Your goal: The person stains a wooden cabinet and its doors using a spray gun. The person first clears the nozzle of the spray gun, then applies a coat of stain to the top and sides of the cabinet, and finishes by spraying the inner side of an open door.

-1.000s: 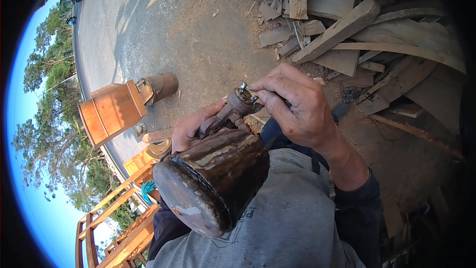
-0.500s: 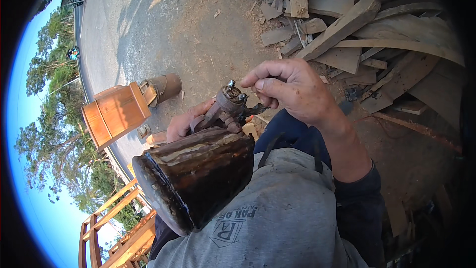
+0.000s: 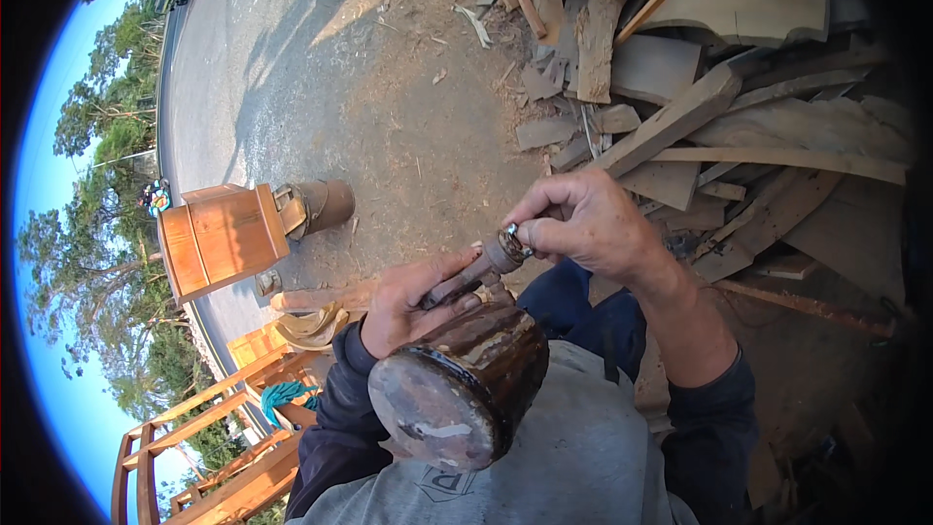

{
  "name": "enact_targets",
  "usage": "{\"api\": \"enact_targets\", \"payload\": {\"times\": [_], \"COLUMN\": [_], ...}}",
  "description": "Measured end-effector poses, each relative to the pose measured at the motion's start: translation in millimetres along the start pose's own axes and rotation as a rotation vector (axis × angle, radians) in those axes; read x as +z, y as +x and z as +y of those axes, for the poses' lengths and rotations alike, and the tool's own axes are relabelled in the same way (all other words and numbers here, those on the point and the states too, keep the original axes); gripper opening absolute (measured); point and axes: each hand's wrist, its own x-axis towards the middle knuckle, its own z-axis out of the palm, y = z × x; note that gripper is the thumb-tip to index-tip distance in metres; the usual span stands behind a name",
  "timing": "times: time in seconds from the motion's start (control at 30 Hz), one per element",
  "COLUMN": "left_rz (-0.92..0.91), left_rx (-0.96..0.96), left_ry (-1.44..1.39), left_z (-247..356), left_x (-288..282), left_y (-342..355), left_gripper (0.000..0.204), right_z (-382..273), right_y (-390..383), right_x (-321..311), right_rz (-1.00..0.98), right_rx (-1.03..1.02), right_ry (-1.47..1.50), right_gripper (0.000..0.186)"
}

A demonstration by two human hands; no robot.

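An old spray gun [image 3: 517,338] with a brown-stained, varnish-crusted metal cup is tilted in front of my chest, the cup's round grey end toward me. My left hand [image 3: 397,299] is closed around its handle. At the far end of the gun, the thumb and index finger of my right hand [image 3: 588,233] pinch a small shiny metal knob [image 3: 511,231]. The fingertips partly hide this knob. Dark residue coats the gun's metal body [image 3: 503,255].
Wood offcuts [image 3: 671,126] lie in a jumbled heap at the far right. Left of me, an orange-brown wooden piece [image 3: 224,241] sits by a brown cylinder [image 3: 326,206]. A wooden frame [image 3: 185,437] and teal cloth [image 3: 284,401] are at the lower left.
The spray gun has shifted right and turned, so its cup's round end faces me more. My right hand moved down and its fingers closed on the knob; my left hand shows more fully.
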Motion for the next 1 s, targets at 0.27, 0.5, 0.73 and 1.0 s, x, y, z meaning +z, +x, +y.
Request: {"api": "enact_targets", "payload": {"times": [0.27, 0.5, 0.73, 1.0], "left_rz": [-0.036, 0.006, -0.075, -0.079], "left_rx": [0.256, 0.385, 0.437, 0.495], "left_ry": [0.019, 0.051, -0.024, -0.044], "left_z": [14, 22, 36, 56], "left_x": [-15, -17, -9, 30], "left_y": [1, 10, 8, 57], "left_gripper": [0.053, 0.052, 0.054, 0.052], "right_z": [-6, -20, -17, 68], "right_y": [0, 3, -18, -57], "right_x": [5, -1, -7, -41], "right_rz": [0.01, 0.014, 0.013, 0.484], "right_rx": [0.036, 0.022, 0.022, -0.067], "right_ry": [-0.162, -0.19, -0.032, -0.295], "right_gripper": [0.017, 0.019, 0.008, 0.039]}}
